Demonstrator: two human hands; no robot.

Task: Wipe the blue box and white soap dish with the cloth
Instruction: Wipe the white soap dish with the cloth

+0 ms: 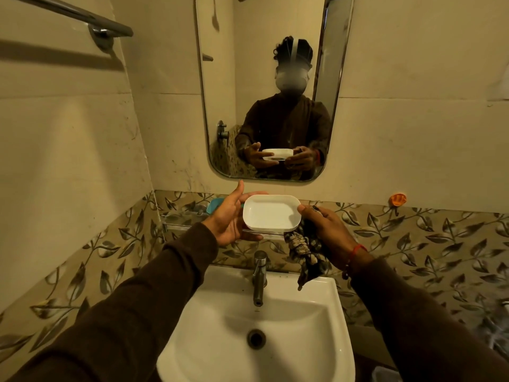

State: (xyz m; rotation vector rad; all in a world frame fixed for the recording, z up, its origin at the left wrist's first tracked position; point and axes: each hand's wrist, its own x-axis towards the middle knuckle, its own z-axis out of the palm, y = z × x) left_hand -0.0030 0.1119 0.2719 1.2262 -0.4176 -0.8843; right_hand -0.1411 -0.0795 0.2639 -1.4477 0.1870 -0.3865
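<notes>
Above the white sink [325, 326], both hands hold the white soap dish [271, 213] in mid-air, its hollow side tilted toward the camera. Left hand [231, 219]: fingers spread and cupped around the dish's left end and underside, thumb pointing up; its grip supports the dish rather than pinching it. Right hand [327, 230]: thumb pressed on the dish's right rim, the remaining fingers curled closed around a dark patterned cloth [305, 252], which hangs down from the palm toward the sink's back edge. Blue box [217, 205]: only partly visible behind the left hand, on a shelf [179, 219] fixed to the leaf-patterned tile band. Chrome tap [259, 277]: upright at the sink's rear, directly below the dish. Mirror [272, 86]: mounted on the wall above, showing the reflection of the person in dark sleeves holding the dish with both hands. Towel rail [82, 17]: upper left wall. Orange hook [398, 199]: right wall, well apart from the hands.
</notes>
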